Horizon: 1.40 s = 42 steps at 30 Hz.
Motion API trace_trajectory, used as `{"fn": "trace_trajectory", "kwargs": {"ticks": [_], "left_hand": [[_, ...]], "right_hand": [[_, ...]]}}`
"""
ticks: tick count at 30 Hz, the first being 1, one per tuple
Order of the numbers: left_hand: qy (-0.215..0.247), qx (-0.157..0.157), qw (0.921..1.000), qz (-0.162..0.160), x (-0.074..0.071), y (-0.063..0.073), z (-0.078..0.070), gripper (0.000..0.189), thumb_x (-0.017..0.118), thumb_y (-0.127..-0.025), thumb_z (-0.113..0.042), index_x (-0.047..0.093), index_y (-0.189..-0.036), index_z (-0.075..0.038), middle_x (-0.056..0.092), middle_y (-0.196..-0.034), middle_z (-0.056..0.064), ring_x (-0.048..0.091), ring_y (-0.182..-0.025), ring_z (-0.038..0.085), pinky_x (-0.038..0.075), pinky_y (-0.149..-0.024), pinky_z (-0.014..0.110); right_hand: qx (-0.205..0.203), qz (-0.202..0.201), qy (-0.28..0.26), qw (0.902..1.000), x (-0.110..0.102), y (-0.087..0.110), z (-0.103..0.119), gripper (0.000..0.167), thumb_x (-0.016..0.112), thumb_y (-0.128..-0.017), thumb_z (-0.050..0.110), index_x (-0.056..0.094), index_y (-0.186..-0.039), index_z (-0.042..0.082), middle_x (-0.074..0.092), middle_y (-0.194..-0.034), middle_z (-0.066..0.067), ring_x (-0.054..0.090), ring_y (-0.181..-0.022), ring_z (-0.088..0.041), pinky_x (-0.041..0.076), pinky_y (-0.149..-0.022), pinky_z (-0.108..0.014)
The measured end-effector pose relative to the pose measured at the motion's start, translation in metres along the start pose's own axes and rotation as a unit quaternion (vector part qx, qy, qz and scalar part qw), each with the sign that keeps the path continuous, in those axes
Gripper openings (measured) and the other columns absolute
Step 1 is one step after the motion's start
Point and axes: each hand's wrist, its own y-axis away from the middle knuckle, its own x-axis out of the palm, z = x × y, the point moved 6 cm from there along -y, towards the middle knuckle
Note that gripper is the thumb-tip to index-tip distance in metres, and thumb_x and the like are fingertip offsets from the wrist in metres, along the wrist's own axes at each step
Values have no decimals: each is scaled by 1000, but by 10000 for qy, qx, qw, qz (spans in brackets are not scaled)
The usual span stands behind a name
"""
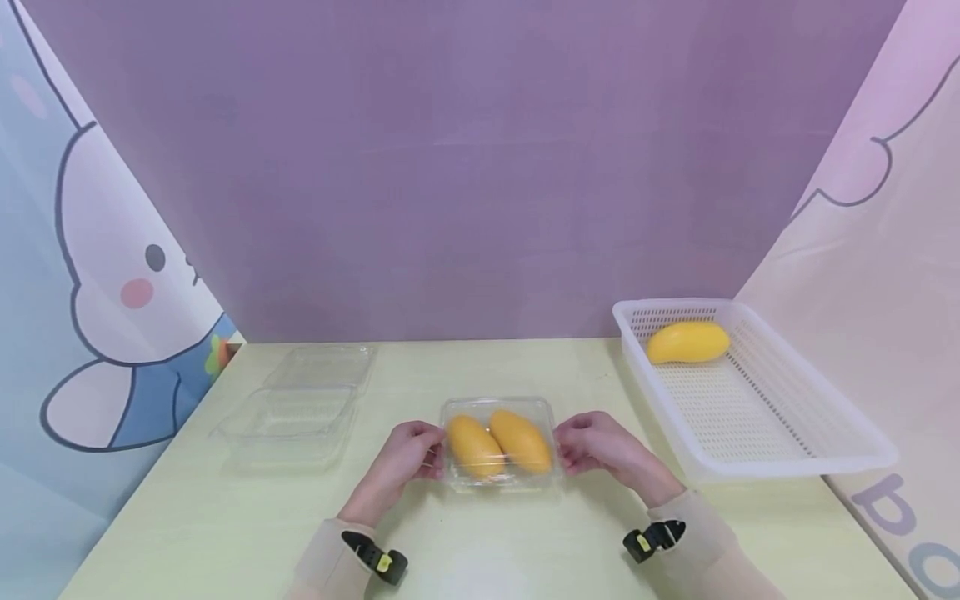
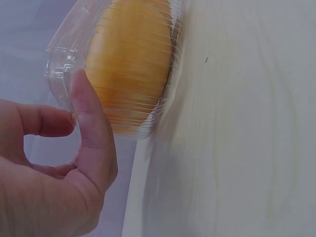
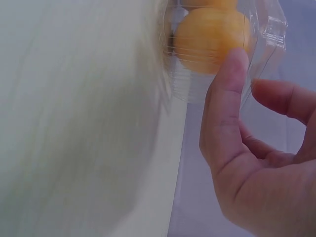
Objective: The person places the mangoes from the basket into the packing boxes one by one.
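A clear plastic clamshell box (image 1: pixel 501 406) is on the table in front of me, its lid lying over two yellow mangoes, one on the left (image 1: pixel 474 447) and one on the right (image 1: pixel 522 442). My left hand (image 1: pixel 403 462) pinches the box's left side between thumb and fingers; in the left wrist view the thumb (image 2: pixel 89 106) lies against the clear wall. On the opposite side, my right hand (image 1: pixel 606 450) pinches the box's edge. In the right wrist view its thumb (image 3: pixel 229 84) presses the plastic beside a mango (image 3: pixel 210 42).
To the left, a second clear clamshell box (image 1: pixel 292 423) lies with its lid folded back. A white perforated basket (image 1: pixel 765 417) stands at the right with one mango (image 1: pixel 687 342) in its far end. A purple panel (image 1: pixel 480 183) rises behind the pale table (image 1: pixel 480 542).
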Motion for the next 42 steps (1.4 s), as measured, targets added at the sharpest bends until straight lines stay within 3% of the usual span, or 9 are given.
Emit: {"fn": "trace_trajectory", "kwargs": {"ticks": [18, 29, 42], "left_hand": [[-170, -33, 9998, -78, -1, 2, -3, 24, 54, -100, -11, 58, -114, 8, 59, -83, 11, 59, -70, 19, 57, -62, 30], [-207, -16, 9998, -66, 0, 1, -1, 23, 53, -100, -11, 58, -112, 8, 59, -83, 11, 59, -69, 18, 57, -62, 30], [-261, 25, 9996, -67, 0, 0, -1, 22, 52, -100, -10, 58, -110, 8, 60, -84, 11, 60, -70, 18, 58, -63, 30]], "right_hand": [[211, 540, 155, 9982, 10, 24, -3, 28, 62, -89, 7, 60, -108, -14, 65, -80, -11, 65, -67, -17, 60, -66, -31], [430, 804, 52, 9958, 18, 26, -14, 15, 63, -90, 10, 64, -82, -2, 63, -67, -4, 59, -56, -11, 54, -53, -22], [406, 837, 72, 9956, 21, 26, -15, 16, 59, -93, 10, 61, -82, 0, 59, -65, -3, 56, -53, -10, 51, -49, -20]]}}
